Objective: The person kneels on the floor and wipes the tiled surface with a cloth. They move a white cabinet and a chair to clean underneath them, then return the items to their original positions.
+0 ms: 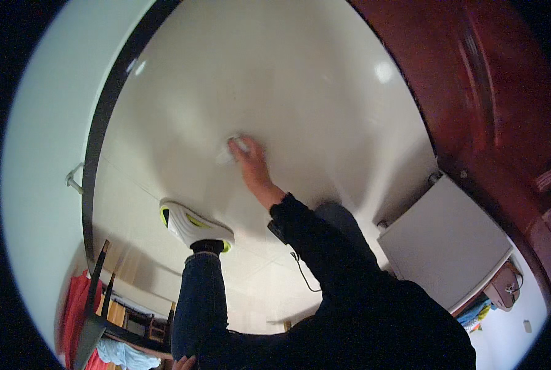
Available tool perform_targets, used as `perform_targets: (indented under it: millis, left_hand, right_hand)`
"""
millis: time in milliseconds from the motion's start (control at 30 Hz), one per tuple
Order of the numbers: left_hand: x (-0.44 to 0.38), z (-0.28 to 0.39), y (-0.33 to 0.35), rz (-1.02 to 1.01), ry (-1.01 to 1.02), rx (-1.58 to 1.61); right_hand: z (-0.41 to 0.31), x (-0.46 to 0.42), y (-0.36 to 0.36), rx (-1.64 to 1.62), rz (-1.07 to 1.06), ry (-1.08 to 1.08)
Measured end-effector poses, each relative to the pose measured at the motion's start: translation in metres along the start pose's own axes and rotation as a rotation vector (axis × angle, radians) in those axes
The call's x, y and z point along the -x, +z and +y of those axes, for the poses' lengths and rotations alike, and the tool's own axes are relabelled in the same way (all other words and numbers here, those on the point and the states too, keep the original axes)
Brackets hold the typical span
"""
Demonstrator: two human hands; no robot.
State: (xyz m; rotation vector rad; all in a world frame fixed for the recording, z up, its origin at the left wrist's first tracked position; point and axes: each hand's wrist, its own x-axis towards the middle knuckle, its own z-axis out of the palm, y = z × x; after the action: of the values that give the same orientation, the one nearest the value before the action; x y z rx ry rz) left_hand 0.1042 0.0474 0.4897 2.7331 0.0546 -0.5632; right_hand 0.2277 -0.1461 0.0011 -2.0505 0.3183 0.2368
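Note:
On the pale glossy floor [298,125], near the middle of the view, my right hand [253,162] reaches down with its fingers bent around a small whitish thing [242,145]. That thing is blurred, and I cannot tell what it is. My left hand [184,363] shows only by its fingers at the bottom edge, against my jeans leg [201,296]; the rest of it is hidden. A white shoe with yellow-green parts [194,224] is on my left foot, flat on the floor.
At the right a white cabinet [446,245] stands beside a dark red door [460,78], with a pink bag [503,286] behind it. A dark-legged chair [101,277] with red cloth [76,300] is at the lower left. Dark skirting [93,143] edges the left wall.

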Motion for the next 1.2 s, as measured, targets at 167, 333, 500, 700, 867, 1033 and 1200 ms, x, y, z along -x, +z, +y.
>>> perform_targets:
  millis: [167, 333, 500, 700, 867, 1033, 1200]
  left_hand:
    - [0.018, -0.015, 0.004, 0.035, -0.026, 0.045]
    - [0.027, -0.049, 0.023, 0.120, 0.067, 0.131]
    - [-0.054, -0.067, 0.106, 0.158, -0.126, 0.066]
    - [-0.178, -0.098, 0.220, 0.116, -0.321, 0.064]
    - [-0.199, -0.114, 0.245, 0.094, -0.374, 0.088]
    - [-0.171, -0.111, 0.222, 0.083, -0.369, 0.092]
    - [-0.088, -0.080, 0.119, 0.025, -0.339, 0.128]
  right_hand:
    - [0.105, -0.069, -0.147, 0.461, 0.516, 0.025]
    - [0.198, -0.122, -0.208, 1.485, 0.512, 0.154]
    - [0.018, -0.106, -0.037, 0.486, 0.183, -0.243]
    - [0.029, -0.129, -0.080, 0.449, 0.094, -0.322]
    - [0.137, -0.243, -0.259, -0.004, 0.940, 0.290]
    - [0.088, -0.317, -0.170, 0.950, 0.604, -0.175]
    - [-0.015, -0.266, -0.100, 0.683, 0.337, -0.459]
